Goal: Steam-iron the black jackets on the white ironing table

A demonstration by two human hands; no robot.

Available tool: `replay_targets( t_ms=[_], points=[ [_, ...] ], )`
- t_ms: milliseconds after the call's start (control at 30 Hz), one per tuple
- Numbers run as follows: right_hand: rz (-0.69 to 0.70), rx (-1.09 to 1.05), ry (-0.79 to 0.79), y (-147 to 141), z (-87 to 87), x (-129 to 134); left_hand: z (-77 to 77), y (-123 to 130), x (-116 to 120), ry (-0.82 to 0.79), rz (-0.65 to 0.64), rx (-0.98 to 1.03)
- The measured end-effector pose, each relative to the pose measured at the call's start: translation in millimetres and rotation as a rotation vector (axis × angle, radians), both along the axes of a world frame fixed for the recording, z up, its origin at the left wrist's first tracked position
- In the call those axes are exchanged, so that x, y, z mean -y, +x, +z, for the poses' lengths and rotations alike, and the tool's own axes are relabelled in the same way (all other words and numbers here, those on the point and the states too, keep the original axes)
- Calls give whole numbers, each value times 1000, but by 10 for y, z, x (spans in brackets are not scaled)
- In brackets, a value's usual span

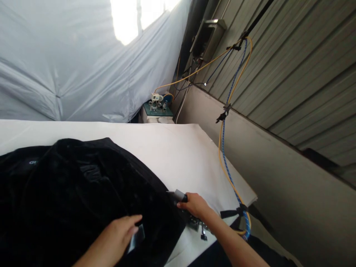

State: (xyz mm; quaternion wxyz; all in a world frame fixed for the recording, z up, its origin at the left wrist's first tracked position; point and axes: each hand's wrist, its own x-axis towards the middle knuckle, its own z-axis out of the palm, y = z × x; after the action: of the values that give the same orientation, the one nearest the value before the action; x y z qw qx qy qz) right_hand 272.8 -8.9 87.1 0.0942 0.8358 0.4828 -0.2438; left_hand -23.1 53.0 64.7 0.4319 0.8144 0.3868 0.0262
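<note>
A black garment with a small pale label near its left side lies spread over the white table. Low in the middle of the view, my left hand is over the garment, its fingers round a small shiny, clear-looking piece. My right hand is closed on a dark handle with a grey end, at the garment's right edge. What kind of tool this is cannot be made out. Metal fittings show just below my right wrist.
A blue and a yellow hose hang down on the right, tied with black straps, and pass close to my right forearm. Behind the table's far edge stands a green-topped machine. A pale sheet hangs behind; a wall runs along the right.
</note>
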Motion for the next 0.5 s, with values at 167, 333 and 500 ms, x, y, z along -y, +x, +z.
replay_targets(
  t_ms=[167, 333, 500],
  points=[
    [38, -131, 28, 48, -11, -160, 231, -285, -1293, 279, 210, -214],
    [52, -156, 66, -14, 18, -564, 222, -443, -2423, 411, 363, -365],
    [42, -206, 14, -137, 20, -805, 19, -454, -3186, 383, 415, -467]
  ],
)
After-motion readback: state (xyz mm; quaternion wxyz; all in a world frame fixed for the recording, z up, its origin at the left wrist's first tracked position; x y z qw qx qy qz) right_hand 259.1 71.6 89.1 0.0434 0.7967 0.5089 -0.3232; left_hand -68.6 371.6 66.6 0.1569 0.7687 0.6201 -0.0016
